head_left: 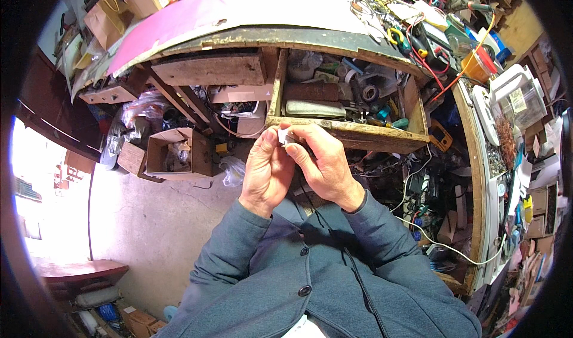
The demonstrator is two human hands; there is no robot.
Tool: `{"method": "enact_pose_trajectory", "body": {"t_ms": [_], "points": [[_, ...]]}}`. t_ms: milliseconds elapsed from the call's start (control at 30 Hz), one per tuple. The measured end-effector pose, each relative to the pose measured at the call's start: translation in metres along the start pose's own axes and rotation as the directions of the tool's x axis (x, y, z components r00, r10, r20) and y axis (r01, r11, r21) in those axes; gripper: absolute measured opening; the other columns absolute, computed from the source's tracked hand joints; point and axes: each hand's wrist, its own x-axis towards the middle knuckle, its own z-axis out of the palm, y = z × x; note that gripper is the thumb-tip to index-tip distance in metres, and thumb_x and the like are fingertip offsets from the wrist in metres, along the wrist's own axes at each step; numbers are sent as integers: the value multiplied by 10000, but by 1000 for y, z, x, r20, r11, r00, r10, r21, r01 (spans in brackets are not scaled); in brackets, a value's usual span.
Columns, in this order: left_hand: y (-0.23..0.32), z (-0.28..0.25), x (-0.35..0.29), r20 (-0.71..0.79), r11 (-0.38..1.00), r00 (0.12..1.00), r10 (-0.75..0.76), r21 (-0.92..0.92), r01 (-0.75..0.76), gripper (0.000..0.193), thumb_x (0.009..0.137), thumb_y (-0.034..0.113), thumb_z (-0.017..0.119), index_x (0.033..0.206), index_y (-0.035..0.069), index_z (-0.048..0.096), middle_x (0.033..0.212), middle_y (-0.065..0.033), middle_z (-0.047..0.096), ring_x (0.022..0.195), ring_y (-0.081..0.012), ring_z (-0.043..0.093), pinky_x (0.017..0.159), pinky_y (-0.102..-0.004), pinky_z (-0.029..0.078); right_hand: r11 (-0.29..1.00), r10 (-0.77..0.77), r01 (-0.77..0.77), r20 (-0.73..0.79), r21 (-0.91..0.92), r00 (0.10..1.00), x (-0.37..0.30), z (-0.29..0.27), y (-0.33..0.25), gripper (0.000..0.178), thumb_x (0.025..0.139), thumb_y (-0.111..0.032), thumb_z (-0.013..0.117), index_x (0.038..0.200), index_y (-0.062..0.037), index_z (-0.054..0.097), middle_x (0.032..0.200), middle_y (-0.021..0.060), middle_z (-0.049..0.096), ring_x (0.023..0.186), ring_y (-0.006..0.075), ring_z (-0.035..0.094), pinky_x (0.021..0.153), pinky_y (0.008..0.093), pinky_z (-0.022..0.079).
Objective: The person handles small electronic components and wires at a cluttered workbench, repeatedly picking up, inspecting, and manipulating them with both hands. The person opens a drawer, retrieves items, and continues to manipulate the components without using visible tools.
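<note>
Both hands meet in front of me at the front edge of an open wooden drawer (358, 136). Between their fingertips is a small white piece (283, 137), too small to name. My left hand (267, 174) is closed, its thumb and fingers pinching the piece from the left. My right hand (325, 165) curls in from the other side, thumb and forefinger closed against the same piece. The fingers hide most of it. Inside the drawer lie a rusty brown block (311, 91), a pale oblong thing (314, 108) and a roll of tape (370, 92).
The worktop (262, 7) spans the far side, with pink and white sheets on it. Tools and red and yellow cables (441, 84) crowd its right end. A cardboard box (179, 153) and a clear plastic bag (233, 171) sit on the floor at left. A white cable (444, 245) loops at right.
</note>
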Motion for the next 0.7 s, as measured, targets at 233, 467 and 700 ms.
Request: {"method": "enact_pose_trajectory", "body": {"t_ms": [233, 467, 700], "points": [[-1, 3, 0, -7, 999, 1000, 15, 49, -15, 231, 1024, 199, 654, 1172, 24, 677, 1131, -58, 711, 1052, -155, 662, 972, -307, 545, 1000, -3, 3, 7, -7, 1000, 0, -3, 0, 277, 971, -163, 687, 1183, 12, 663, 1071, 188, 705, 956, 346, 707, 832, 391, 564], [1, 5, -1, -23, 982, 996, 81, 172, -76, 199, 1013, 176, 670, 1143, 26, 690, 1164, -70, 708, 1045, -158, 661, 956, -314, 539, 995, -35, 38, 38, -89, 999, 2, -11, 2, 261, 957, -172, 701, 1151, 0, 664, 1029, 177, 690, 901, 350, 693, 784, 393, 555], [5, 6, -1, -28, 973, 997, 70, 222, -62, 195, 1007, 160, 679, 1146, 24, 694, 1188, -77, 702, 1051, -165, 658, 963, -328, 533, 989, -67, 70, 33, -133, 997, 2, -12, 4, 254, 944, -191, 716, 1129, -26, 657, 973, 161, 668, 845, 354, 680, 720, 405, 546]]}}
